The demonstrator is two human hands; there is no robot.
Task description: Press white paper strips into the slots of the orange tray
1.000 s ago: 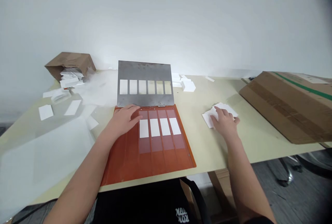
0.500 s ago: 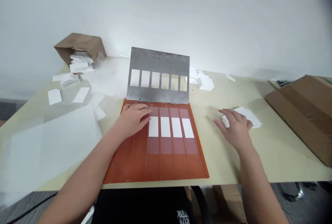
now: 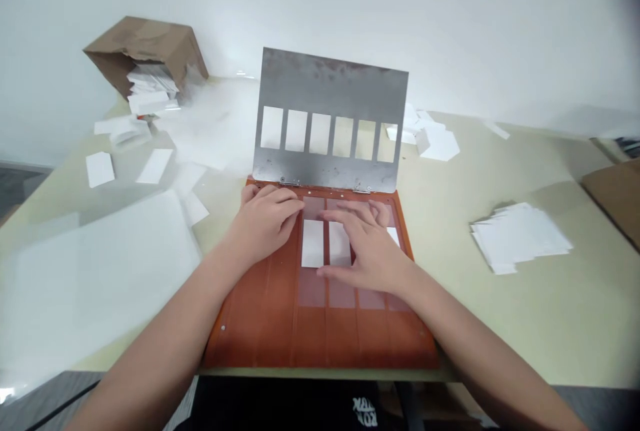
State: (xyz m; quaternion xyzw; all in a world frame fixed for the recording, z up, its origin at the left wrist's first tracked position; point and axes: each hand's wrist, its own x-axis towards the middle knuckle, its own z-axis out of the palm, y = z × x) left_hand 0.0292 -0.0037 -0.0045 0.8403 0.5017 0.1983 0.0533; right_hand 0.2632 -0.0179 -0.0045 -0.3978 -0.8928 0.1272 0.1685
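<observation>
An orange board lies on the table in front of me, with a grey metal plate hinged up at its far edge; the plate has a row of several rectangular windows. White cards lie in the board's slots. My left hand rests on the board's upper left, fingers curled loosely beside the leftmost card. My right hand lies flat with fingers spread over the cards on the right, covering some of them.
A loose stack of white cards sits to the right. A tipped brown box spills cards at the far left. Clear plastic sheets cover the left of the table. More cards lie behind the plate; a cardboard box corner shows far right.
My right hand left the card stack on the right and moved onto the cards on the orange board. The view has shifted closer and lower.
</observation>
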